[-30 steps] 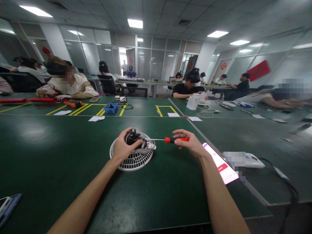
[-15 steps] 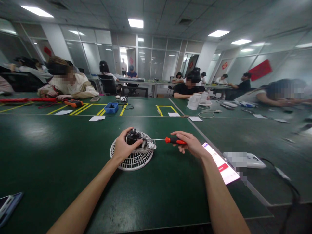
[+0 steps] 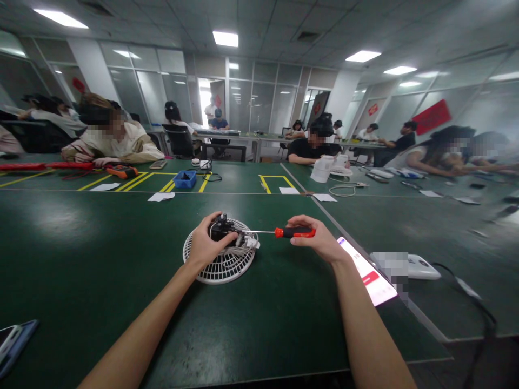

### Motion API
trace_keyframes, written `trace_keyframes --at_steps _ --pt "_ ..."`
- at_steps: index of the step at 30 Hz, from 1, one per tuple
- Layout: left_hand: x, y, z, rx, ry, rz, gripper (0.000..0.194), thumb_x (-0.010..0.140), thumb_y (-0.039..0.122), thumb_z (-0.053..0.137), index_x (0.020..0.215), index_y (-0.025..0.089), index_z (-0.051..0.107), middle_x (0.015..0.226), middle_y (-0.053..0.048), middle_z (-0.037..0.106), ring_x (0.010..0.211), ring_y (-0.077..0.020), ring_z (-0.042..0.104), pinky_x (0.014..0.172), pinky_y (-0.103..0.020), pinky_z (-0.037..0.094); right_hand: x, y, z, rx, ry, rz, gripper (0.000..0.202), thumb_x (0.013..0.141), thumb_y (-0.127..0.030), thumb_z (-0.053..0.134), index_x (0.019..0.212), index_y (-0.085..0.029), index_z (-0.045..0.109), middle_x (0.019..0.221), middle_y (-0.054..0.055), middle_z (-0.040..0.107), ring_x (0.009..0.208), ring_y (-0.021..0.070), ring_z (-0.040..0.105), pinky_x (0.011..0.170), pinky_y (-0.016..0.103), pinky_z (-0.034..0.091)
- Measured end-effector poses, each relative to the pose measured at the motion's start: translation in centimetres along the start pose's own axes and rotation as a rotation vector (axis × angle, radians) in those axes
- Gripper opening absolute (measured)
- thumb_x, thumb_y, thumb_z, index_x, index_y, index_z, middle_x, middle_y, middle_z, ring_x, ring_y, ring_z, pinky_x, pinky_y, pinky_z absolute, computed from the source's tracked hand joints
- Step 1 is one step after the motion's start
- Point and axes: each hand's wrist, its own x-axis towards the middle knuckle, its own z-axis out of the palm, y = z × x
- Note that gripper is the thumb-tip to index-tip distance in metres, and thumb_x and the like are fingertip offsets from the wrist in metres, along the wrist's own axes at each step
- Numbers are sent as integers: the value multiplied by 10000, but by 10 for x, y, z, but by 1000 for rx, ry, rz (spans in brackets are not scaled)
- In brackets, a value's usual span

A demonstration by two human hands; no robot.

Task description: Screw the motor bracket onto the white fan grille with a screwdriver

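A round white fan grille (image 3: pixel 221 270) lies on the green table (image 3: pixel 251 324). On top of it is a black motor unit (image 3: pixel 220 229) with pale wires, and my left hand (image 3: pixel 206 243) is wrapped round its left side. The red-and-black screwdriver (image 3: pixel 290 232) is level, its shaft pointing left and its tip at the right side of the motor unit. My right hand (image 3: pixel 314 236) grips the screwdriver handle between thumb and fingers. The exact contact point of the tip is too small to make out.
Right of my right hand lies a lit phone (image 3: pixel 371 273), with a white device (image 3: pixel 421 267) and cable beyond. Another phone (image 3: pixel 16 343) is at the left edge. Further back are a blue bin (image 3: pixel 185 179), papers (image 3: pixel 161 196) and people seated at tables.
The fingers of my right hand have shifted round the screwdriver handle, and the handle has turned. My left hand and the motor unit have stayed in place.
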Motion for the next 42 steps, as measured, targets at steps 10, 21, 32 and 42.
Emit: trace_keyframes --at_steps 10,21,32,42 --pt "1 4 -1 -15 20 -20 686 678 535 839 1252 208 653 1248 -107 700 1181 -305 660 1098 -499 494 3 1 10 63 -9 91 378 648 -338 856 977 -197 733 817 14 706 675 155 627 680 324 514" --pt "0 6 0 -33 26 -40 686 652 515 860 1234 210 663 1228 -106 713 1164 -308 672 1090 -510 507 1 -3 7 67 -2 118 428 657 -344 878 1026 -191 724 802 18 722 662 146 631 671 303 533" --pt "-1 6 -1 12 16 -23 693 684 527 845 1266 204 651 1251 -110 705 1172 -305 670 1095 -507 506 -1 -7 4 147 82 105 503 601 -348 917 1037 -201 715 857 12 709 695 143 629 684 294 522" --pt "-1 1 0 12 9 7 698 693 513 841 1290 208 643 1270 -103 703 1186 -293 670 1099 -490 509 7 -1 5 361 296 39 665 506 -308 975 1100 -239 684 794 -38 693 700 133 652 723 291 586"
